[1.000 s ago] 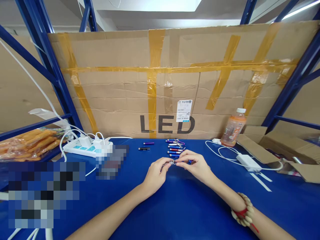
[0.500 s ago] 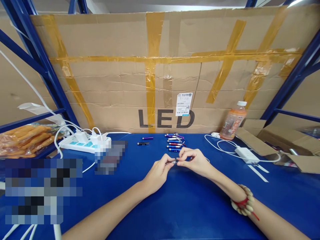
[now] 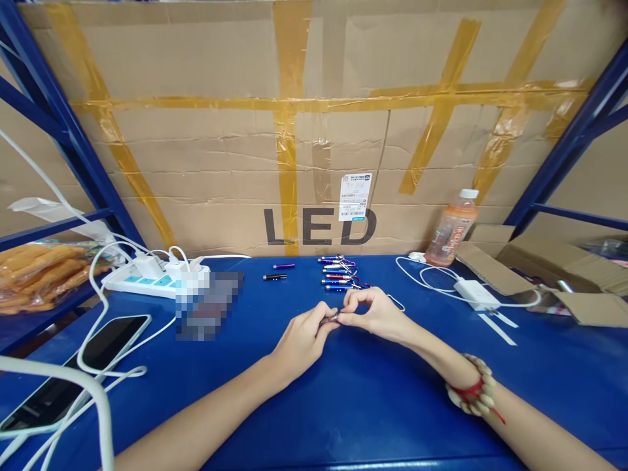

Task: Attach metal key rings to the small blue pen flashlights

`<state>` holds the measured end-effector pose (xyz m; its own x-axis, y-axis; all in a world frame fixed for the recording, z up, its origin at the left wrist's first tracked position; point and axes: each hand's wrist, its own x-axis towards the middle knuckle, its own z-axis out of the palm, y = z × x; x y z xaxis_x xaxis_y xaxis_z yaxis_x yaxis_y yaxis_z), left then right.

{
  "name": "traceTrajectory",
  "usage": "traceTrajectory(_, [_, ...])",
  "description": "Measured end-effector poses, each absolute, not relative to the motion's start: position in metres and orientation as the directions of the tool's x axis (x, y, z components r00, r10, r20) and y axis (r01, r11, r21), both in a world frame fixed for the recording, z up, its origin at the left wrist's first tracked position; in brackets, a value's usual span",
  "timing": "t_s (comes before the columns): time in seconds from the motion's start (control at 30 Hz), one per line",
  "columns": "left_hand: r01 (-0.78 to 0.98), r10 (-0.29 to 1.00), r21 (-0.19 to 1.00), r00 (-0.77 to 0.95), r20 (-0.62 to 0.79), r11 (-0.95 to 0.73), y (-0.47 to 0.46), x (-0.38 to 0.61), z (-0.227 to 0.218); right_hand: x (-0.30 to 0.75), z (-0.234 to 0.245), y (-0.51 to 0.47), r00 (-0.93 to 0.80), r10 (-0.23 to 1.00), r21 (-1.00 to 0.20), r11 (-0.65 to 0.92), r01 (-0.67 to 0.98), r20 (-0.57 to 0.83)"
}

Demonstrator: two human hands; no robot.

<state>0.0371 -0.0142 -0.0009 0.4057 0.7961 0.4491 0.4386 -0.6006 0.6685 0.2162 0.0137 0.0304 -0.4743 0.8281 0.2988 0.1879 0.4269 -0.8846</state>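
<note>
My left hand (image 3: 300,339) and my right hand (image 3: 371,313) meet over the blue table (image 3: 343,405). Both are closed in a pinch on one small dark pen-shaped torch (image 3: 331,319) held between their fingertips. Just beyond my hands lies a row of several small blue torches with clips (image 3: 338,273). Left of that row rest two single ones, a purple torch (image 3: 284,266) and a black torch (image 3: 275,277). A bead bracelet (image 3: 471,391) sits on my right wrist.
A taped cardboard sheet marked LED (image 3: 318,150) stands behind the table. At left lie a white power strip (image 3: 147,280), white cables and a phone (image 3: 78,366). An orange drink bottle (image 3: 451,227), a white charger (image 3: 470,294) and an open carton (image 3: 540,281) are at right.
The view has tilted down and the whole scene sits higher in frame. My hands stay together on the small torch, my right fingers now curled in a ring. The phone at left is now unblurred.
</note>
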Motion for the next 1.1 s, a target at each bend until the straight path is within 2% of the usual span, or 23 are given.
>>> traceTrajectory(0.17, [0.549,0.688,0.444,0.395,0.610,-0.708,-0.008,0.034,-0.001,0.212,0.033,0.009,-0.431,0.897,-0.960,0.200,0.198,0.098])
traceTrajectory(0.27, [0.587,0.666,0.384,0.396,0.632,-0.713,-0.007,0.033,0.001,0.211,0.031,0.010,-0.407,0.911,-0.964,0.161,0.212,0.063])
traceTrajectory(0.43, [0.587,0.696,0.412,0.416,0.585,-0.697,-0.005,0.034,0.002,0.213,0.025,0.016,-0.398,0.916,-0.956,0.163,0.243,0.055])
traceTrajectory(0.53, [0.608,0.742,0.450,0.401,0.537,-0.654,-0.003,0.035,0.004,0.216,0.025,0.019,-0.410,0.906,-0.937,0.231,0.263,0.108])
traceTrajectory(0.67, [0.561,0.810,0.599,0.270,0.520,-0.572,-0.002,0.035,0.007,0.227,0.036,0.024,-0.371,0.899,-0.870,0.364,0.333,0.234])
traceTrajectory(0.73, [0.523,0.847,0.677,0.202,0.492,-0.518,-0.002,0.035,0.008,0.236,0.044,0.027,-0.264,0.909,-0.758,0.416,0.503,0.324])
traceTrajectory(0.77, [0.509,0.862,0.705,0.178,0.475,-0.494,-0.002,0.035,0.009,0.242,0.048,0.028,-0.214,0.901,-0.644,0.421,0.639,0.376])
traceTrajectory(0.83, [0.479,0.882,0.748,0.146,0.448,-0.460,-0.003,0.036,0.010,0.252,0.055,0.029,-0.162,0.917,-0.339,0.293,0.894,0.365])
traceTrajectory(0.9, [0.453,0.896,0.779,0.120,0.428,-0.433,-0.004,0.038,0.011,0.260,0.060,0.028,-0.078,0.964,-0.106,0.108,0.989,0.253])
traceTrajectory(0.97, [0.434,0.910,0.805,0.100,0.402,-0.404,-0.005,0.039,0.013,0.266,0.062,0.027,0.011,0.988,-0.014,-0.008,1.000,0.152])
traceTrajectory(1.1, [0.419,0.927,0.831,0.086,0.365,-0.366,-0.005,0.041,0.015,0.269,0.064,0.025,0.088,0.996,0.022,-0.089,0.996,0.025])
